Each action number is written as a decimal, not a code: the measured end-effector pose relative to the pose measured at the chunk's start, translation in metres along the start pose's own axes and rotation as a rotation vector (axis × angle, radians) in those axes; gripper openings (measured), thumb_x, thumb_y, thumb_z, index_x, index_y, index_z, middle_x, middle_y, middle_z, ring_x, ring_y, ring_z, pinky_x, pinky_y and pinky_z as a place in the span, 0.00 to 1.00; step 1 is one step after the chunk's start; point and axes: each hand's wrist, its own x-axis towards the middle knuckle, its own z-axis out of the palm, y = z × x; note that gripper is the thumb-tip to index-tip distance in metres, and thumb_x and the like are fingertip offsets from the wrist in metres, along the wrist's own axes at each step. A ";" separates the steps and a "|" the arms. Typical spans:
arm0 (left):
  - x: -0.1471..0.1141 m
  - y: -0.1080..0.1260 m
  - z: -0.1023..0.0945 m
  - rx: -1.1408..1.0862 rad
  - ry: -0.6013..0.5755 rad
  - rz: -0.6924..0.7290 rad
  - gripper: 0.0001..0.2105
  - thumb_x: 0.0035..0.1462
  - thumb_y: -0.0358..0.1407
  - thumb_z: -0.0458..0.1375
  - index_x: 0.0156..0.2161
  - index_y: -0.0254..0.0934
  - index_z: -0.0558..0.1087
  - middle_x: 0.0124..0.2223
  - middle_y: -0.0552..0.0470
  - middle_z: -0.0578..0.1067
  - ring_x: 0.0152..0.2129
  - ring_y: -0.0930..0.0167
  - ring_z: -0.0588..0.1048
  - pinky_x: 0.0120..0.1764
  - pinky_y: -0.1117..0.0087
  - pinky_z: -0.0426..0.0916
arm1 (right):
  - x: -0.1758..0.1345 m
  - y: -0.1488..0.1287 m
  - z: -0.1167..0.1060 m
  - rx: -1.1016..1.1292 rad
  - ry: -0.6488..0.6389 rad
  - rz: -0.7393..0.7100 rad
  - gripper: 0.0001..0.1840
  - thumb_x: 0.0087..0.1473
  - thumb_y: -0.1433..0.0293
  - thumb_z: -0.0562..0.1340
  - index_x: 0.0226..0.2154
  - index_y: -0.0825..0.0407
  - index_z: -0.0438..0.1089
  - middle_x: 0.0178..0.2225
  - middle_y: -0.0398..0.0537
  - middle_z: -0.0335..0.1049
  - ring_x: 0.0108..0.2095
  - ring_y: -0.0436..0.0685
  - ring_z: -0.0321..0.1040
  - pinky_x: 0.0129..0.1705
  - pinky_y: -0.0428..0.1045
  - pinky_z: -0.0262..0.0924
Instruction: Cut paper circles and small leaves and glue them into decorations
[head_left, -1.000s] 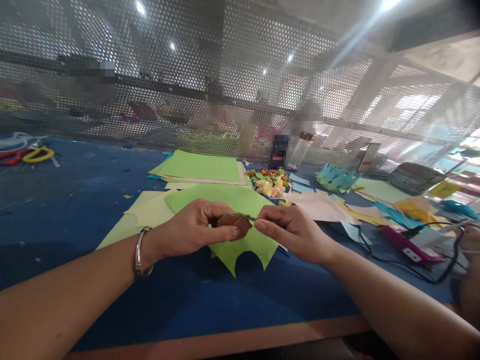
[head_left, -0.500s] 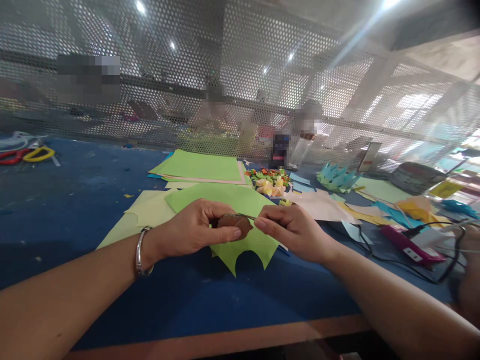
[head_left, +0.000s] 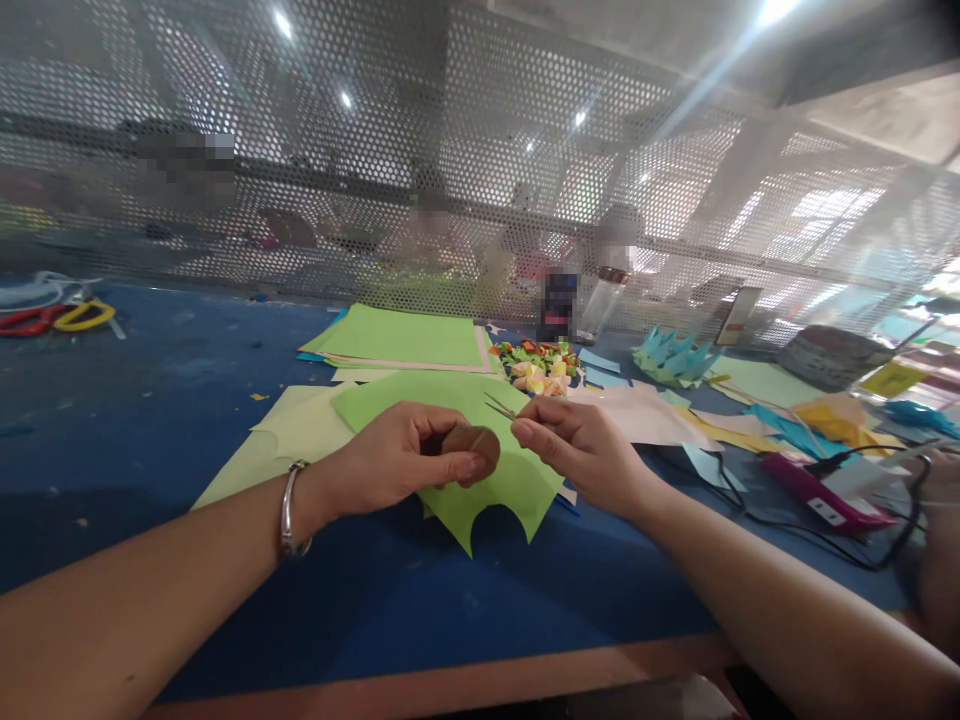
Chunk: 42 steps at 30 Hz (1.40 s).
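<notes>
My left hand, with a silver bangle at the wrist, pinches a small round brown piece between thumb and fingers. What the piece is made of, I cannot tell. My right hand is closed round thin metal tweezers. Their two tips are parted and point up and left, apart from the brown piece. Below both hands lies a bright green sheet with curved cut-outs along its near edge. Pale green sheets are partly under its left side.
Behind lies a stack of green and pink sheets, beside small folded flowers. Scissors are at the far left. A magenta power strip with black cables sits right, near another person's hand. A perforated screen stands behind.
The tweezers have come away from the brown piece's upper edge, and their tips have parted. My left hand has tilted the piece, so its round face shows more.
</notes>
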 end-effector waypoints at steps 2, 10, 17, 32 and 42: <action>0.000 -0.001 0.002 -0.009 -0.007 -0.041 0.16 0.59 0.40 0.64 0.27 0.36 0.64 0.28 0.57 0.68 0.25 0.76 0.64 0.30 0.74 0.61 | 0.000 0.000 0.002 0.012 -0.027 0.010 0.23 0.62 0.50 0.59 0.30 0.53 0.67 0.24 0.39 0.55 0.25 0.49 0.50 0.26 0.47 0.45; 0.003 -0.005 0.010 -0.094 -0.079 -0.111 0.13 0.59 0.44 0.64 0.35 0.34 0.73 0.32 0.54 0.72 0.28 0.73 0.71 0.34 0.71 0.69 | 0.000 0.003 0.007 0.094 -0.168 0.049 0.19 0.59 0.53 0.63 0.33 0.54 0.70 0.26 0.42 0.64 0.26 0.50 0.56 0.28 0.47 0.49; -0.001 -0.009 0.012 0.255 -0.030 -0.115 0.21 0.54 0.54 0.64 0.32 0.34 0.76 0.25 0.57 0.66 0.22 0.75 0.61 0.26 0.72 0.54 | 0.002 0.006 0.007 0.061 -0.179 0.068 0.16 0.56 0.58 0.66 0.29 0.53 0.69 0.23 0.38 0.57 0.25 0.48 0.51 0.27 0.47 0.47; 0.018 -0.044 -0.108 1.136 0.488 -0.242 0.23 0.52 0.53 0.62 0.45 0.35 0.78 0.48 0.40 0.80 0.48 0.54 0.74 0.53 0.59 0.62 | 0.000 0.004 0.003 -0.284 -0.365 0.079 0.14 0.57 0.60 0.64 0.29 0.53 0.71 0.22 0.39 0.62 0.24 0.48 0.55 0.26 0.46 0.47; 0.018 -0.051 -0.112 0.814 0.566 -0.234 0.30 0.43 0.53 0.71 0.45 0.31 0.77 0.41 0.43 0.80 0.35 0.62 0.76 0.36 0.68 0.64 | -0.007 -0.010 0.009 -0.360 -0.407 0.053 0.17 0.52 0.59 0.70 0.42 0.52 0.76 0.29 0.44 0.73 0.26 0.51 0.65 0.27 0.46 0.50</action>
